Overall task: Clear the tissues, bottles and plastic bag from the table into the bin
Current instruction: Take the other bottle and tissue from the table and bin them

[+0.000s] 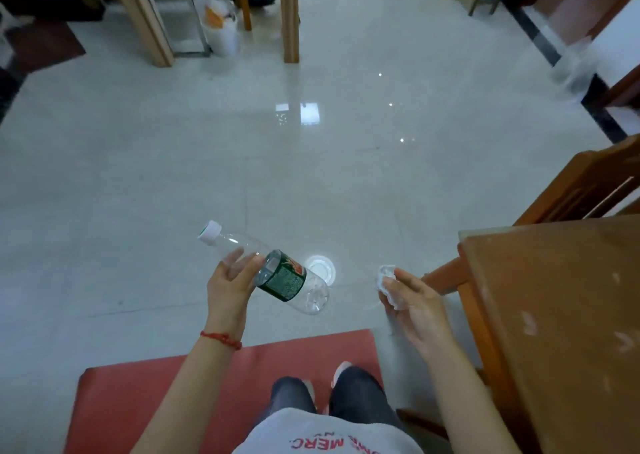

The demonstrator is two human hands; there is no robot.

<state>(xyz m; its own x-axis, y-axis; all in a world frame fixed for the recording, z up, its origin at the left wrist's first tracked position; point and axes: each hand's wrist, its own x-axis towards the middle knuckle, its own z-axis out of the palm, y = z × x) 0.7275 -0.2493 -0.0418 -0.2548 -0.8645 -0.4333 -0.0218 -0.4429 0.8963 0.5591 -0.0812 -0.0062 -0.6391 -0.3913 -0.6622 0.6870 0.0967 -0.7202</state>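
Note:
My left hand [230, 289] grips an empty clear plastic bottle [277, 273] with a green label and a white cap, held tilted with the cap pointing up and left. My right hand [414, 301] is closed around a crumpled white tissue [388, 284]. Both hands are held over the floor, left of the brown wooden table [554, 315]. Far ahead, a white bin [221, 24] lined with a plastic bag and holding rubbish stands under a light wooden table.
A red mat [156, 394] lies under my feet. A wooden chair [581, 190] stands behind the brown table at right. A round white floor drain [322, 268] sits just beyond the bottle. Light wooden table legs [291, 17] flank the bin. Glossy tiled floor lies between.

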